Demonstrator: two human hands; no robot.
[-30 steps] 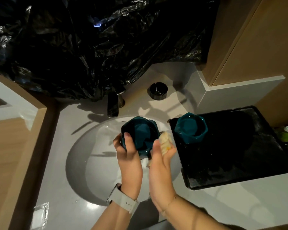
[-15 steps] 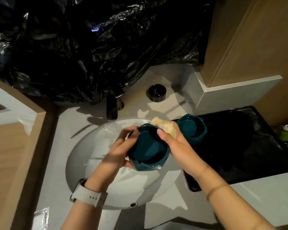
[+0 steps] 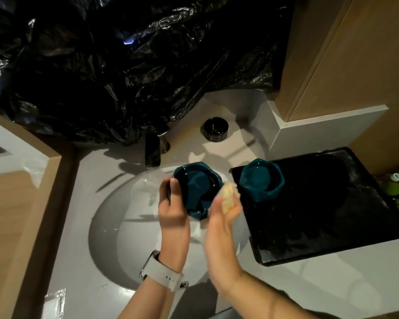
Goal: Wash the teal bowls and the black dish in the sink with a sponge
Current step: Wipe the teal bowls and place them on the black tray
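Note:
Over the white sink (image 3: 115, 226), my left hand (image 3: 173, 210) grips a teal bowl (image 3: 197, 187) by its left rim, opening tilted towards me. My right hand (image 3: 221, 226) holds a pale yellow sponge (image 3: 228, 196) against the bowl's right edge. A second teal bowl (image 3: 260, 179) stands upright on the near-left corner of a black tray (image 3: 332, 215), just right of the sponge. A small round black dish (image 3: 215, 129) sits on the counter behind the sink, right of the tap.
A dark tap (image 3: 152, 149) stands at the sink's back edge. Crumpled black plastic sheeting (image 3: 124, 65) covers the wall behind. Wooden cabinets flank both sides. A green object with a white cap (image 3: 396, 180) lies at the far right. A white watch is on my left wrist.
The bowl has turned from tilted right back to facing me. My left hand shifted from beneath it to its left rim. My right hand with the sponge came off the top rim to the right edge.

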